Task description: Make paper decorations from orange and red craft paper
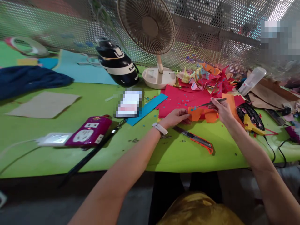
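Note:
Between my two hands lies an orange paper piece (195,114) with a notched lower edge, at the front of red sheets (175,100). My left hand (177,117), with a white band on the wrist, pinches its left end. Dark tweezers (207,103) are in my right hand (220,109), their tip pointing left at the orange paper near a small blue bit. Small blue bits dot the red sheets. An orange-edged utility knife (198,140) lies on the green table (131,156) just below the paper.
A fan (158,78) and a dark bottle (120,67) stand behind. Left are a phone (128,103), a purple power strip (89,131) and a blue strip (147,109). A pile of paper scraps (208,78), a clear bottle (253,81) and a yellow glue gun (254,125) are right.

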Demonstrator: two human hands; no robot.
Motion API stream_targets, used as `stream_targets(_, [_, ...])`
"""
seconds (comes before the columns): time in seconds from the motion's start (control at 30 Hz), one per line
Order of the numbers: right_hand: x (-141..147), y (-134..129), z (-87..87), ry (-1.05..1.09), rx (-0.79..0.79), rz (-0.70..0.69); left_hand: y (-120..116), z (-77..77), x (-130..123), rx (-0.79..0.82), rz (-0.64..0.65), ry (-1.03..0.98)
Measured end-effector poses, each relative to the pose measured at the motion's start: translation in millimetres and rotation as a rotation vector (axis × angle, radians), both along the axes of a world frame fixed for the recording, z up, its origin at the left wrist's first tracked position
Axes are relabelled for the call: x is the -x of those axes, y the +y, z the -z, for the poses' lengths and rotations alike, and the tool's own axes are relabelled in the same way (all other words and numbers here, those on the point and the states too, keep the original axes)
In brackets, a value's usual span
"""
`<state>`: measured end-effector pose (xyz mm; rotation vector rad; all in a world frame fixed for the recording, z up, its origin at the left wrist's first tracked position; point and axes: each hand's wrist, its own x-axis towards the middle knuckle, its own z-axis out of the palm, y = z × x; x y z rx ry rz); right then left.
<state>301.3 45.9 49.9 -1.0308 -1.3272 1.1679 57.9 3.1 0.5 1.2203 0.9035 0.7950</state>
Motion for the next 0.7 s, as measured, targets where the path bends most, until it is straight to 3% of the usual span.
stream_targets(0.13, [2.0, -24.8, 4.4, 0.008, -0.038, 0.022, 0.3, 1.3, 0.5, -0.02, 0.008, 0.017])
stream_targets(0.33, [6.3, -39.7, -1.2, -0.022, -0.145, 0.071, -4.8, -5.5, -1.7, -0.032, -0.027, 0.063])
stream_targets(0.7, [11.4, -42.5, 14.7, 0.052, -0.028, 0.092, -11.2, -7.8, -8.8, -0.131, -0.112, 0.097])
